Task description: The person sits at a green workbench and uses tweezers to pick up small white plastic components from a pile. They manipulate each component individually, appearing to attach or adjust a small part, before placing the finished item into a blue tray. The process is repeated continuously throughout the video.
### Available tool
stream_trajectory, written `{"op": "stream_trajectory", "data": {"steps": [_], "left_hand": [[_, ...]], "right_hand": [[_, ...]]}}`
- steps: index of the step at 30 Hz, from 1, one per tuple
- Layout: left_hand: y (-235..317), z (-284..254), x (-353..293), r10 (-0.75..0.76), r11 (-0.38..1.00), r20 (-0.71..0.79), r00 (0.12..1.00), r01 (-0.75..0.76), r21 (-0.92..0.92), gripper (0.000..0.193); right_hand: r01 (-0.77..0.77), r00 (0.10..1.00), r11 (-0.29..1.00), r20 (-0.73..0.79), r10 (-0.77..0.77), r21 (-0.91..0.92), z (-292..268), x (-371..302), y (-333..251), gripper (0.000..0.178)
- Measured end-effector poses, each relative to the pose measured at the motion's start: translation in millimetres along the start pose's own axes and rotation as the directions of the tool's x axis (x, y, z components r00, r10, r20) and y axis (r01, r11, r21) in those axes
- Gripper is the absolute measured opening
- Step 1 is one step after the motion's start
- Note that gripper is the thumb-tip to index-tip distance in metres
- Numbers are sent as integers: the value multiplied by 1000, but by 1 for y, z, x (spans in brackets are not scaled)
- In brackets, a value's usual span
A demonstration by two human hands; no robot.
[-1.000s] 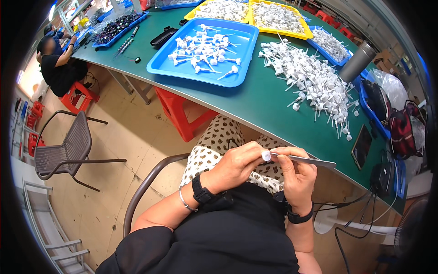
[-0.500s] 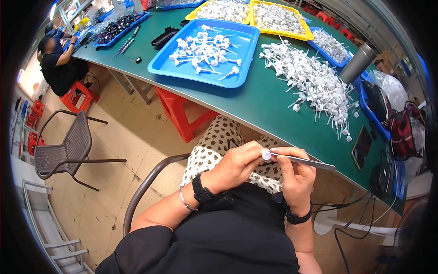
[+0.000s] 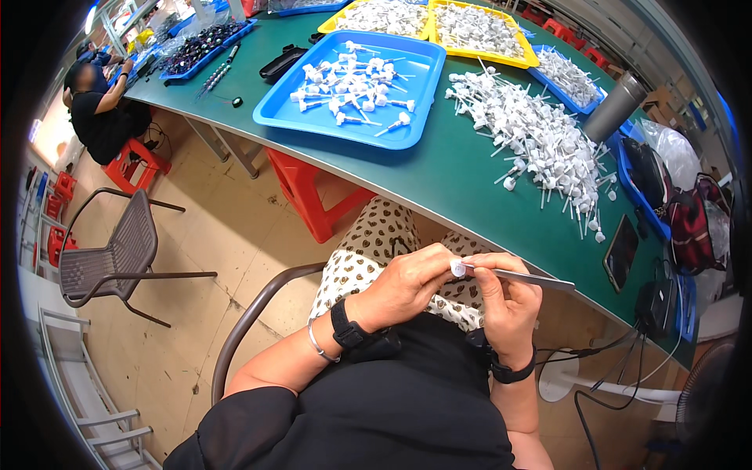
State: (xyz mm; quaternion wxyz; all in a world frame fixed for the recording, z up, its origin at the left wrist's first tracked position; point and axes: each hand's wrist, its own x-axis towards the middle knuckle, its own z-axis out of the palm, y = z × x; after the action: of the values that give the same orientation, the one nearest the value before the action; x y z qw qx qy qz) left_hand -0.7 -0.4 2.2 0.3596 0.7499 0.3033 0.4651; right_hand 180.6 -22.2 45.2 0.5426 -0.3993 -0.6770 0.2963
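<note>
Fingers of my left hand (image 3: 411,278) pinch a small white piece (image 3: 458,268); my right hand (image 3: 507,301) grips a thin metal tool (image 3: 544,280), its tip at the piece's three o'clock. I think I should hold still and go gently.

Work surface: long green-topped table (image 3: 446,176) on grey metal legs (image 3: 237,154), running from upper left to lower right.
Underfoot: beige tiled floor (image 3: 188,352), with dark specks, joint lines and shadow near the table.
Seating: brown slatted armchair (image 3: 133,239) at left; red plastic stool (image 3: 301,188) partly under the table's near edge; small red stools (image 3: 560,31) beyond its far side.
Lower left: pale metal-framed rack (image 3: 90,392).
Lighting: white tube lamp (image 3: 90,17) at upper left.
Lower right: white round pedestal base (image 3: 558,380); dark caged fan (image 3: 705,388), partly cut off.
</note>
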Motion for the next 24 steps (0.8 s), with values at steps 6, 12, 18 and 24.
{"op": "stream_trajectory", "data": {"steps": [6, 12, 18, 24], "left_hand": [[1, -1, 0, 16, 1000, 5, 1000, -16, -7, 27], [-4, -1, -2, 45, 999, 7, 999, -45, -10, 31], [1, -2, 0, 34, 999, 32, 999, -34, 22, 22], [-4, -1, -1, 46, 999, 93, 995, -47, 11, 16]], "right_hand": [[45, 998, 999, 41, -44, -28, -1, 1, -1, 9], [70, 997, 996, 39, -68, -57, 0, 2, 0, 8], [177, 980, 963, 124, -154, -205, -3, 7, -7, 7], [221, 953, 936, 263, -148, -275, -16, 13, -14, 9]]}}
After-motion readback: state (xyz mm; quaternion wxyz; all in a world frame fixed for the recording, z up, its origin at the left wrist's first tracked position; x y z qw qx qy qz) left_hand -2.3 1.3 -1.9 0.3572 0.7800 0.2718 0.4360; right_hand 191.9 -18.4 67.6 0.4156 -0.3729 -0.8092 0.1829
